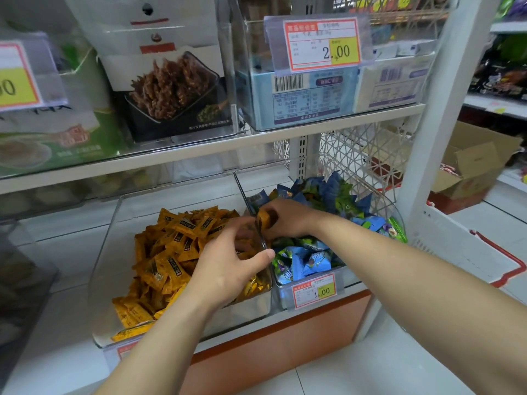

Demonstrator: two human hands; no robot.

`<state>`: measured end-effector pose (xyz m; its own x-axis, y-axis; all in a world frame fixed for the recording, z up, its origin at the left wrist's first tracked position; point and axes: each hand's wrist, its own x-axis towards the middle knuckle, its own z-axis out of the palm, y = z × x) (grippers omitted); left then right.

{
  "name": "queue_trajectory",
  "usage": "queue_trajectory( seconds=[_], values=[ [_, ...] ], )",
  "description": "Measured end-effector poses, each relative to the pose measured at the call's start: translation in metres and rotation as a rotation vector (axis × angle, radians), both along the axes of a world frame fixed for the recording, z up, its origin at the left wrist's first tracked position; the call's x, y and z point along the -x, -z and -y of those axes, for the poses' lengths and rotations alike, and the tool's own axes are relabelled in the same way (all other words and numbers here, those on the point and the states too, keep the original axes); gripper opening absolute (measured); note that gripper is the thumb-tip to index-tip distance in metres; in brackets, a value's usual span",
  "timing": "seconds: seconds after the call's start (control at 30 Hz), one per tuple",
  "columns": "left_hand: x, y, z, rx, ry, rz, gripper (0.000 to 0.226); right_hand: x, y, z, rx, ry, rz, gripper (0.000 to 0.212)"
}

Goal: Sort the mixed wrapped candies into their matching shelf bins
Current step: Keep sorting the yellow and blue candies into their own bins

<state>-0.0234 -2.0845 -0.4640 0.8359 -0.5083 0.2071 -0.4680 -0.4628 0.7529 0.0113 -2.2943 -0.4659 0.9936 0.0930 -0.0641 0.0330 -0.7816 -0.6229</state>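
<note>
Orange candy (263, 220) is pinched in my right hand (288, 220), long axis roughly upright, right over the divider (263, 243) btw the two bins. Its home, the orange bin (108, 266), sits at 9 o'clock from those fingers, w/ the blue bin (399, 220) at 3. Left hand (228, 263) is nearer the pile, fingers curled into it. Can't tell if it's holding anything. I'd just drop it left imo.

White tile floor (356, 374), white shelving upright (445, 89), cardboard box (473, 163).
</note>
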Motion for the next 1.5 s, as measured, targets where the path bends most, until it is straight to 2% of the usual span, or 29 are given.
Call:
queue_trajectory(
  seconds=[0.23,0.4,0.47,0.53,0.6,0.73,0.8,0.9,1.07,1.17,1.23,1.33,1.4,1.5],
  values=[
    [-0.002,-0.001,0.001,0.017,-0.003,-0.022,0.060,0.008,-0.022,0.010,-0.244,0.067,0.033,0.013],
    [-0.003,0.000,0.003,0.009,-0.009,-0.001,0.064,0.008,-0.032,0.016,-0.227,0.144,0.119,0.019],
    [-0.002,0.000,0.004,0.004,-0.023,0.019,0.061,0.011,-0.038,0.017,-0.253,0.177,0.167,0.012],
    [-0.002,-0.003,0.005,-0.002,-0.075,0.092,0.062,0.019,-0.048,0.014,-0.362,0.208,0.208,0.010],
    [-0.003,-0.008,0.007,0.017,-0.136,0.210,0.069,0.030,-0.057,0.009,-0.565,0.245,0.191,0.010],
    [0.006,-0.024,0.016,0.098,-0.025,0.335,0.088,0.065,-0.066,-0.014,-0.849,0.118,-0.015,0.009],
    [0.012,-0.027,0.019,0.121,0.058,0.371,0.082,0.080,-0.066,-0.022,-0.887,0.079,-0.074,0.004],
    [0.021,-0.030,0.019,0.140,0.086,0.409,0.065,0.094,-0.071,-0.024,-0.876,0.132,-0.119,0.007],
    [0.032,-0.037,0.014,0.156,0.046,0.446,0.043,0.119,-0.074,-0.029,-0.981,0.164,-0.295,0.014],
    [0.034,-0.037,0.012,0.171,-0.004,0.442,0.022,0.134,-0.064,-0.033,-1.042,0.302,-0.257,0.020],
    [0.033,-0.036,0.007,0.155,-0.053,0.375,0.015,0.145,-0.055,-0.030,-0.934,0.432,-0.153,0.023],
    [0.019,-0.036,-0.012,0.041,-0.187,0.364,0.014,0.162,-0.037,-0.010,-0.403,0.575,0.147,0.017],
    [0.004,-0.038,-0.025,-0.043,-0.261,0.374,0.017,0.168,-0.028,0.010,-0.101,0.576,0.297,0.016],
    [-0.019,-0.044,-0.034,-0.226,-0.326,0.323,0.040,0.171,-0.024,0.035,0.093,0.516,0.357,0.016]
  ],
)
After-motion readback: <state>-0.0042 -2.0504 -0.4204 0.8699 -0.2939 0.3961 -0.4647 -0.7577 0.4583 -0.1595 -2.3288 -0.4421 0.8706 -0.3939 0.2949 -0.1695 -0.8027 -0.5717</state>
